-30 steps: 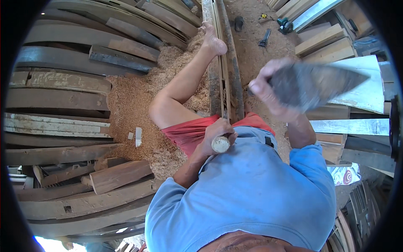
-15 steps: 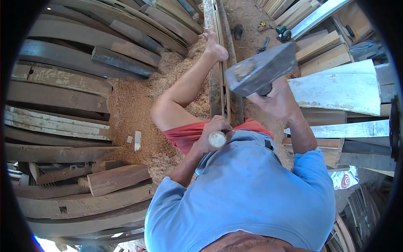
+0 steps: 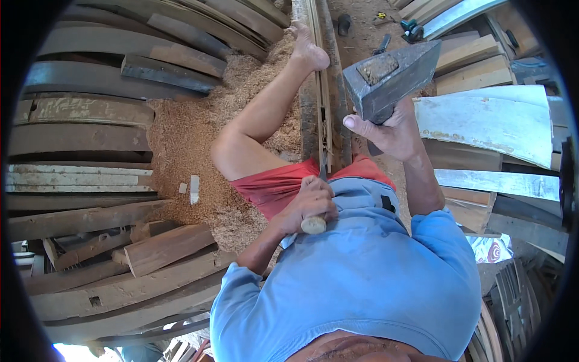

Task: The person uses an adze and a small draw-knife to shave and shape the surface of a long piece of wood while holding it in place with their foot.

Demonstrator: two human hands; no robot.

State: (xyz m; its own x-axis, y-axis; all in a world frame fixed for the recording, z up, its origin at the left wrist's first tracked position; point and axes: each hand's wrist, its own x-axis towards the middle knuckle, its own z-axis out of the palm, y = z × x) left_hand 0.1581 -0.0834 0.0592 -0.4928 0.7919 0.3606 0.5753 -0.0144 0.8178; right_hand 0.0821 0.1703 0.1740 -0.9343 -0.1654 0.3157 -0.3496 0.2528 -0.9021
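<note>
My left hand (image 3: pixel 312 202) is wrapped round the handle of a chisel (image 3: pixel 313 225), its pale round butt turned toward me. The narrow metal blade (image 3: pixel 323 171) points away from me, over a long wooden bar (image 3: pixel 321 90) with slots cut in it. Whether the tip touches the wood I cannot tell. On the right, my right hand (image 3: pixel 398 134) grips a mallet (image 3: pixel 395 78) with a big, dark grey, wedge-shaped head, raised above the bar. Most of the mallet's handle is hidden by the head and my hand. My bare left foot (image 3: pixel 310 54) rests on the bar farther off.
Wood shavings (image 3: pixel 181 145) cover the ground at left, beside stacked beams and boards (image 3: pixel 78 139). More boards lie at right, including a wide whitish one (image 3: pixel 482 123). A green-and-black power tool (image 3: pixel 412 31) and a yellow item (image 3: pixel 380 15) sit at the far right.
The mallet has moved up and to the right, and its head has turned. My left hand has shifted slightly toward me with the chisel's butt, and the blade now shows.
</note>
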